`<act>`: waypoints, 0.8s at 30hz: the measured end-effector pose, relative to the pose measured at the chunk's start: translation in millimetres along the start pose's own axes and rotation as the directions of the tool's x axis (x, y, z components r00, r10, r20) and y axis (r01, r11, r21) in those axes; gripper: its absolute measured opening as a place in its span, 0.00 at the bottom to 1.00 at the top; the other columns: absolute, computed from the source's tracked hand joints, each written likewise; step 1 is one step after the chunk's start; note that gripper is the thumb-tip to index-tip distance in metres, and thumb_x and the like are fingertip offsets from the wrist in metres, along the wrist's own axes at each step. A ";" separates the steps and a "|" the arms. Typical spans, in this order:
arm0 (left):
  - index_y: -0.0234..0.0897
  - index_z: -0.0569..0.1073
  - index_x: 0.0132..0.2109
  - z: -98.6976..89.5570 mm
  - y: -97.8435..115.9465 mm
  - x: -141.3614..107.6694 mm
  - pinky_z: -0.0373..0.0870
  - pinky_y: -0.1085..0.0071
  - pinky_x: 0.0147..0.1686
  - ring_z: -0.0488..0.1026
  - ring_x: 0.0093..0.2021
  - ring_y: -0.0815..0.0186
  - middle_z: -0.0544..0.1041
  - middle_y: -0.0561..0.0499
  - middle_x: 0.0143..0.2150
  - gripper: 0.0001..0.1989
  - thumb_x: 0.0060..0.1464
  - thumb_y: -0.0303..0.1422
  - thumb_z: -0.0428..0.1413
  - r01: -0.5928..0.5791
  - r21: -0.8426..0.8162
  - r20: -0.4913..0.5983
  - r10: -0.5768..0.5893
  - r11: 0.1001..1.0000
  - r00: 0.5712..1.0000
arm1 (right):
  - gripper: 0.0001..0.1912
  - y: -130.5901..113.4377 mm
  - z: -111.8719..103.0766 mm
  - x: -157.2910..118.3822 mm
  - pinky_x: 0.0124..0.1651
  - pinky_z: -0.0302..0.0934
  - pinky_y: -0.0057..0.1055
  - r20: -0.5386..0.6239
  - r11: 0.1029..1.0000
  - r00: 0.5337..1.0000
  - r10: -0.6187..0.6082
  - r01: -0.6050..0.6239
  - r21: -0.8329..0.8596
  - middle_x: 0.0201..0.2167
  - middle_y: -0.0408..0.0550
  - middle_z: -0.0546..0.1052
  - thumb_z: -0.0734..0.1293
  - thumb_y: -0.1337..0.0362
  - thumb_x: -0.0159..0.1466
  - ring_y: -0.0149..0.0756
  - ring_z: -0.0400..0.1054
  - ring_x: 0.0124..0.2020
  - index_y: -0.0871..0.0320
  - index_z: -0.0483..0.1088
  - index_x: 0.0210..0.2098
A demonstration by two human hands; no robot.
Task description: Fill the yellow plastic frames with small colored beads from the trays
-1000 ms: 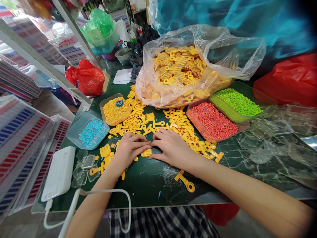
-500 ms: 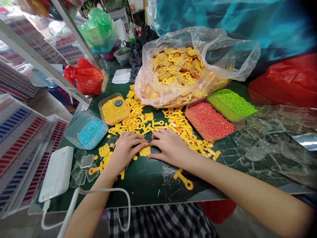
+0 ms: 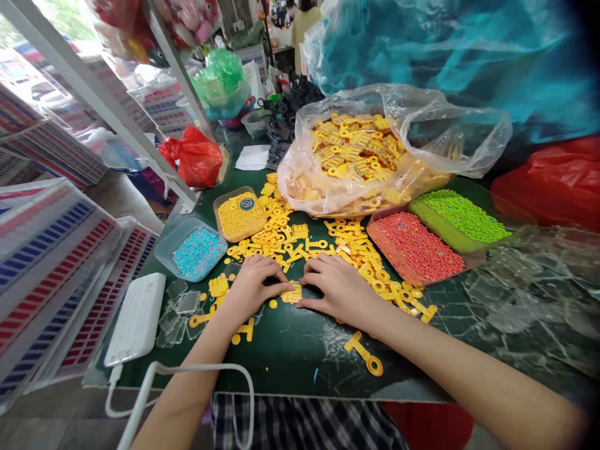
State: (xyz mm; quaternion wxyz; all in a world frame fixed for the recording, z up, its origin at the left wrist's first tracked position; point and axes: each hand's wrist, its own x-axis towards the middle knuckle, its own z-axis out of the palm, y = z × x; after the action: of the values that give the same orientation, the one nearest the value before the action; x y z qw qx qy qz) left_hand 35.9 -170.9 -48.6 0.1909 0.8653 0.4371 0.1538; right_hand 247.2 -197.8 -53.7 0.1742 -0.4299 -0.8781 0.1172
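A small yellow plastic piece with a ridged face lies low over the table, between my two hands. From the left, my left hand pinches its edge with thumb and bent fingers. My right hand is curled at the opposite edge, its thumb below and fingers above. Loose yellow plastic parts, several with a ring on a T-shaped stem, spread just beyond both hands. One ring-ended yellow part rests nearer the table's front edge.
Tubs of yellow beads, blue beads, red beads and green beads flank the pile. Behind stands a clear bag of yellow parts. A white power bank with a cable lies left; clear plastic pieces lie right.
The camera's view has shifted, so everything sits further right and lower. My fingers have drawn slightly apart, and more of the yellow piece between them shows.
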 end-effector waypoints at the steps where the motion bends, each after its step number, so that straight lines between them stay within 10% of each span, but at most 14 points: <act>1: 0.40 0.77 0.31 -2.4 0.7 0.3 0.62 0.64 0.44 0.72 0.39 0.62 0.79 0.52 0.33 0.17 0.60 0.46 0.57 -0.012 0.014 -0.016 0.013 1.000 1.000 | 0.17 0.0 1.4 -0.2 0.44 0.57 0.36 -0.012 1.000 1.000 -0.004 0.004 -0.003 0.37 0.48 0.76 0.74 0.52 0.59 0.41 0.66 0.43 0.59 0.77 0.37; 5: 0.41 0.78 0.33 -32.3 -14.3 -7.6 0.63 0.62 0.44 0.73 0.39 0.60 0.81 0.51 0.36 0.16 0.62 0.46 0.56 0.072 0.125 -0.293 -0.033 0.989 0.955 | 0.16 -0.2 7.2 -0.7 0.43 0.58 0.36 -0.067 0.999 0.997 -0.039 0.037 -0.036 0.36 0.48 0.76 0.75 0.51 0.58 0.41 0.67 0.42 0.58 0.77 0.36; 8: 0.41 0.79 0.35 -65.9 -41.9 -24.8 0.64 0.59 0.43 0.73 0.39 0.56 0.81 0.49 0.37 0.16 0.62 0.46 0.54 0.378 0.162 -0.567 -0.227 0.912 0.792 | 0.16 -0.8 9.6 -1.0 0.42 0.58 0.36 -0.104 0.995 0.992 -0.074 0.067 -0.076 0.35 0.48 0.76 0.74 0.51 0.59 0.41 0.67 0.40 0.57 0.77 0.36; 11: 0.41 0.80 0.35 -88.1 -65.9 -36.6 0.65 0.56 0.41 0.73 0.42 0.47 0.81 0.44 0.37 0.16 0.59 0.47 0.56 0.649 0.199 -0.578 -0.447 0.734 0.683 | 0.16 -2.3 10.0 -1.1 0.41 0.57 0.35 -0.112 0.992 0.990 -0.087 0.076 -0.098 0.35 0.48 0.75 0.74 0.51 0.59 0.40 0.67 0.39 0.58 0.77 0.36; 19: 0.40 0.80 0.41 -91.3 -61.0 41.9 0.65 0.63 0.42 0.74 0.41 0.57 0.82 0.47 0.43 0.16 0.61 0.44 0.52 0.277 0.321 -0.214 -0.215 0.906 0.953 | 0.16 -6.8 7.1 0.1 0.40 0.54 0.35 -0.077 0.991 0.995 -0.071 0.062 -0.117 0.34 0.47 0.76 0.74 0.50 0.59 0.40 0.67 0.39 0.58 0.77 0.34; 24: 0.41 0.82 0.39 -94.8 -67.2 96.8 0.63 0.65 0.44 0.73 0.46 0.55 0.81 0.46 0.46 0.11 0.56 0.40 0.57 0.113 0.433 0.127 -0.185 0.894 0.974 | 0.17 -6.0 5.9 0.2 0.39 0.52 0.35 -0.065 0.989 0.994 -0.085 0.077 -0.129 0.34 0.48 0.76 0.73 0.50 0.59 0.40 0.66 0.39 0.58 0.77 0.35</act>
State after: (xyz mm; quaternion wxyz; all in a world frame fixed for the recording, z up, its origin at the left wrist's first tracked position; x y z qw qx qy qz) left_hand 3.2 -36.7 13.1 0.0454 0.8596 0.5079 -0.0322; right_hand 240.4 -201.6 -57.0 0.1822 -0.4078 -0.8938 0.0392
